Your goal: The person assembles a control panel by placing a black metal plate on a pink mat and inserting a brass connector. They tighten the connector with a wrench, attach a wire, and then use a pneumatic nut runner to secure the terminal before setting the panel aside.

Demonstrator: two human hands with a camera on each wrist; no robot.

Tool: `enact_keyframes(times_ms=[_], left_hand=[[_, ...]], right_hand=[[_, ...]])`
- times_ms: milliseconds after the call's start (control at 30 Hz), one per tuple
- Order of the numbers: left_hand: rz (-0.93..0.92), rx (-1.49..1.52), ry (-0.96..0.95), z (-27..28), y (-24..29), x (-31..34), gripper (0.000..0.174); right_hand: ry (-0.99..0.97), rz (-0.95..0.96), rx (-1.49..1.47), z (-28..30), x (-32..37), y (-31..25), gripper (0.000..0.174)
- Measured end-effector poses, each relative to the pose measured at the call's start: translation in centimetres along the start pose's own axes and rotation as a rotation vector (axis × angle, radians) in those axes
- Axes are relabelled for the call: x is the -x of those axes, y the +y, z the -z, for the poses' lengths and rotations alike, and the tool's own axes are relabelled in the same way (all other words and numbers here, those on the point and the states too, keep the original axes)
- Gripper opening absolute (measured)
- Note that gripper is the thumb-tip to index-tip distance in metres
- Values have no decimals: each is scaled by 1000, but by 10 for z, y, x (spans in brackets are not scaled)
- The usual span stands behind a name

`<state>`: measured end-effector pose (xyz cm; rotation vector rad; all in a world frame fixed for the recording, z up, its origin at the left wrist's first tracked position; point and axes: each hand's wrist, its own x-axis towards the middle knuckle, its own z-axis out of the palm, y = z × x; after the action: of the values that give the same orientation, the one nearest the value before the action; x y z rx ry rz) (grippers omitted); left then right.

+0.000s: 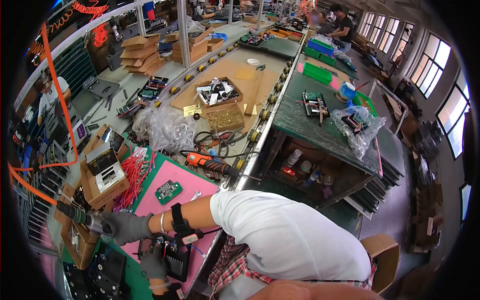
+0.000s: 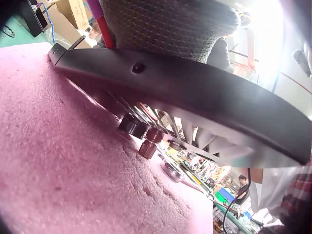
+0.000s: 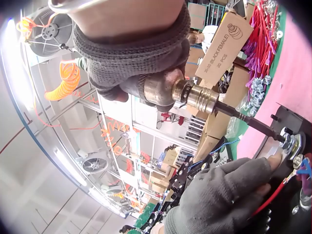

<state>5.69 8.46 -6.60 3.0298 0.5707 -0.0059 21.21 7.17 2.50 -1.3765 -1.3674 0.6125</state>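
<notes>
My right hand (image 1: 125,227), in a grey glove, grips a power screwdriver (image 3: 195,97) fed by an orange hose. Its long dark bit (image 3: 248,122) meets a bolt and nut (image 3: 286,141) on a black finned housing (image 1: 177,262). My left hand (image 3: 209,197), also gloved with bare fingertips, holds the housing beside that bolt. A red wire (image 3: 273,197) runs from a ring terminal (image 3: 297,162) past its fingers. In the left wrist view, the housing (image 2: 195,85) lies tilted over the pink mat (image 2: 73,161), with brown knobs (image 2: 148,146) under it.
A green circuit board (image 1: 168,191) and a wrench (image 1: 196,195) lie on the pink mat. Beyond are red wires (image 1: 135,175), an open carton (image 1: 105,175), an orange-black power tool (image 1: 207,162) and plastic bags (image 1: 167,127). More black housings (image 1: 107,270) stand at the lower left.
</notes>
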Motion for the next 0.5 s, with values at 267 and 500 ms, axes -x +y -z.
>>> enact_keyframes(times_ms=[267, 500], left_hand=[[20, 78, -17, 16, 10, 1, 32], [32, -40, -49, 18, 15, -1, 31]], right_hand=[[-105, -27, -212, 24, 14, -33, 36], [-45, -131, -142, 7, 3, -7, 49]])
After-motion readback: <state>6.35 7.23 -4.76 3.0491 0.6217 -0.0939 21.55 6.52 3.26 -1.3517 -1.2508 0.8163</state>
